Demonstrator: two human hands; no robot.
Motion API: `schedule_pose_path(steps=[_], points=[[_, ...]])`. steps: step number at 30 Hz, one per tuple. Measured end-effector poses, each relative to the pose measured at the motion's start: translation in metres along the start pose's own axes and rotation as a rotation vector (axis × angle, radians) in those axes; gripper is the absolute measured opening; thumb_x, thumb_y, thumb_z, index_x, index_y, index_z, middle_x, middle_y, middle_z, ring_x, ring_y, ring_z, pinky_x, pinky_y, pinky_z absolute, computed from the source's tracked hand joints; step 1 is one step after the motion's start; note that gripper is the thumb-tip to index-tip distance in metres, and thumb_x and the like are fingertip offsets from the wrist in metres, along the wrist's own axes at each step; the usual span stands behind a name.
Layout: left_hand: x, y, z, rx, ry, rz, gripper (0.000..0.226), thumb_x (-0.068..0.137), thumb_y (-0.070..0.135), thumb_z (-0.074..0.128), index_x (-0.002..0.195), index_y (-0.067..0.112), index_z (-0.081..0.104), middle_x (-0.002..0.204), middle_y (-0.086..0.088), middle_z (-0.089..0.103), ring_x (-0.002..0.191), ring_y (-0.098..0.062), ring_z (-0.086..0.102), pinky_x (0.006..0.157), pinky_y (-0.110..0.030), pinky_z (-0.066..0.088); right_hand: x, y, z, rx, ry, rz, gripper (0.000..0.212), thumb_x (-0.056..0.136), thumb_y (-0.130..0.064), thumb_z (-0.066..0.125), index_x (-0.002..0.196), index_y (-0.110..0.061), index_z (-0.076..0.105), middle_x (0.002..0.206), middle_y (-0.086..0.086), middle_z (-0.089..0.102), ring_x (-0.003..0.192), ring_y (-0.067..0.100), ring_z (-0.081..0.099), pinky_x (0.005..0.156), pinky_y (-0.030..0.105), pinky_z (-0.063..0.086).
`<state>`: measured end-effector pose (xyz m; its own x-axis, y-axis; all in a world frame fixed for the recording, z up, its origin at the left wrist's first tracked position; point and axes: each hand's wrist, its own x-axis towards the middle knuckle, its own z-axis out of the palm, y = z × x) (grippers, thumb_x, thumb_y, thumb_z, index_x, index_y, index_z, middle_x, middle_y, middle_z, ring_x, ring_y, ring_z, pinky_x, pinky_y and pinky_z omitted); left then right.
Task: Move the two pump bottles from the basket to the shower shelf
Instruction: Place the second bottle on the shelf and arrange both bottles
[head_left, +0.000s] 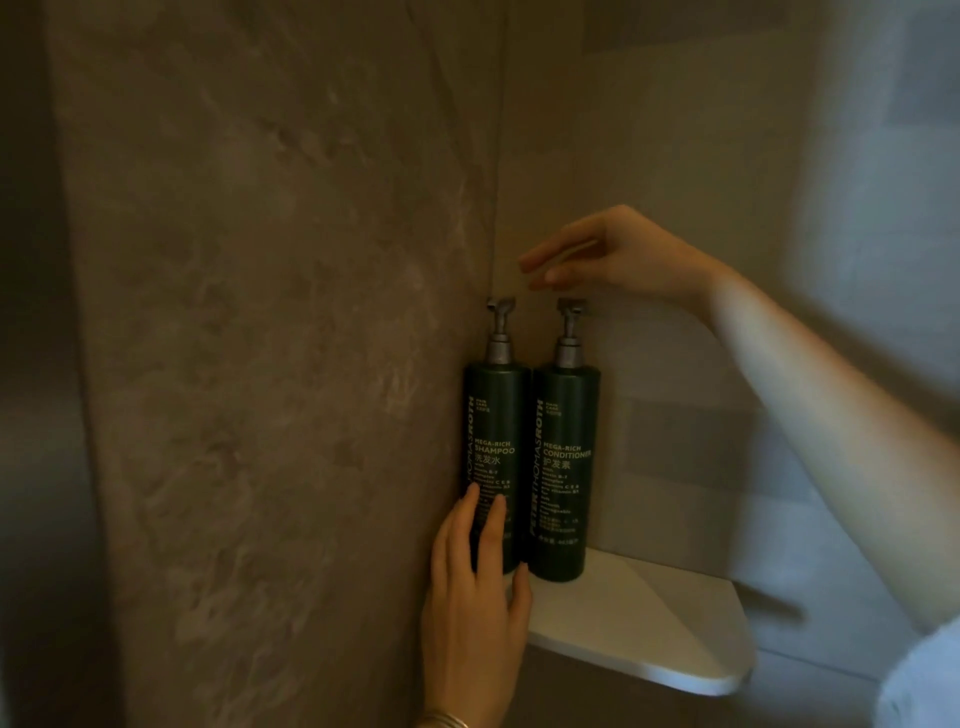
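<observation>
I see both tall dark green pump bottles standing upright in the middle of the frame on the white, rounded corner shelf (649, 623), which juts from the lower centre toward the lower right. The dark green shampoo bottle with a grey pump (493, 441) stands on the left, tight against the mottled brown stone wall (260, 338) that fills the left half of the frame. The matching dark green conditioner bottle (563, 467) stands just beside it on the right, the two bodies touching or nearly so.

My left hand (475, 587) rises from the bottom centre, a thin metal bangle (441, 721) at the wrist. Its fingers are extended and slightly apart, lying flat against the lower front of the shampoo bottle, the thumb resting near the bottle's base.

My right hand (613, 254) hovers above the pump heads, clear of them, its fingers stretched leftward and close together, holding nothing. It looks motion-blurred.
</observation>
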<state>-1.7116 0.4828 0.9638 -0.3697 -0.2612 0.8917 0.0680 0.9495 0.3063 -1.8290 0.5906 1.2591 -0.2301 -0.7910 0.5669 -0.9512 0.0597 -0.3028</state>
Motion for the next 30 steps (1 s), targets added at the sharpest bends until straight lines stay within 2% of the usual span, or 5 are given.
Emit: schedule_pose_path(steps=[4, 7, 13, 18, 30], points=[[-0.004, 0.006, 0.004, 0.047, -0.066, 0.144, 0.065, 0.076, 0.026, 0.067, 0.134, 0.017, 0.04, 0.139, -0.001, 0.044, 0.127, -0.016, 0.036, 0.093, -0.039, 0.043, -0.024, 0.018, -0.008, 0.015, 0.006, 0.002, 0.034, 0.082, 0.003, 0.062, 0.102, -0.025, 0.065, 0.106, 0.011, 0.068, 0.091, 0.002, 0.065, 0.086, 0.014, 0.047], [-0.007, 0.014, 0.007, 0.067, -0.166, 0.199, 0.055, 0.082, 0.036, 0.043, 0.134, 0.019, 0.04, 0.138, 0.003, 0.047, 0.129, -0.013, 0.035, 0.102, -0.032, 0.034, -0.038, 0.027, -0.002, 0.051, -0.003, 0.012, 0.046, 0.079, 0.007, 0.063, 0.109, -0.028, 0.059, 0.111, 0.009, 0.064, 0.092, -0.003, 0.063, 0.088, 0.015, 0.047], [-0.012, 0.018, 0.018, -0.017, -0.211, 0.225, 0.049, 0.084, 0.031, 0.044, 0.13, 0.015, 0.052, 0.14, 0.001, 0.046, 0.132, -0.015, 0.034, 0.1, -0.03, 0.032, -0.052, 0.034, 0.02, 0.285, 0.096, 0.038, 0.053, 0.066, -0.004, 0.073, 0.114, -0.022, 0.058, 0.1, -0.011, 0.07, 0.095, 0.001, 0.064, 0.084, 0.016, 0.048], [-0.014, 0.017, 0.02, -0.001, -0.27, 0.254, 0.051, 0.083, 0.035, 0.044, 0.131, 0.018, 0.05, 0.14, 0.001, 0.046, 0.13, -0.015, 0.035, 0.099, -0.029, 0.031, -0.066, 0.049, 0.039, 0.252, 0.075, 0.029, 0.078, 0.062, -0.016, 0.08, 0.128, -0.037, 0.043, 0.122, -0.002, 0.055, 0.12, 0.008, 0.051, 0.099, 0.028, 0.044], [-0.017, 0.019, 0.017, 0.037, -0.332, 0.197, 0.049, 0.085, 0.035, 0.041, 0.129, 0.017, 0.055, 0.141, -0.001, 0.045, 0.13, -0.016, 0.035, 0.1, -0.03, 0.029, -0.07, 0.045, 0.049, 0.305, 0.113, 0.031, 0.082, 0.06, -0.019, 0.077, 0.127, -0.045, 0.039, 0.107, -0.002, 0.059, 0.094, 0.001, 0.062, 0.087, 0.018, 0.047]])
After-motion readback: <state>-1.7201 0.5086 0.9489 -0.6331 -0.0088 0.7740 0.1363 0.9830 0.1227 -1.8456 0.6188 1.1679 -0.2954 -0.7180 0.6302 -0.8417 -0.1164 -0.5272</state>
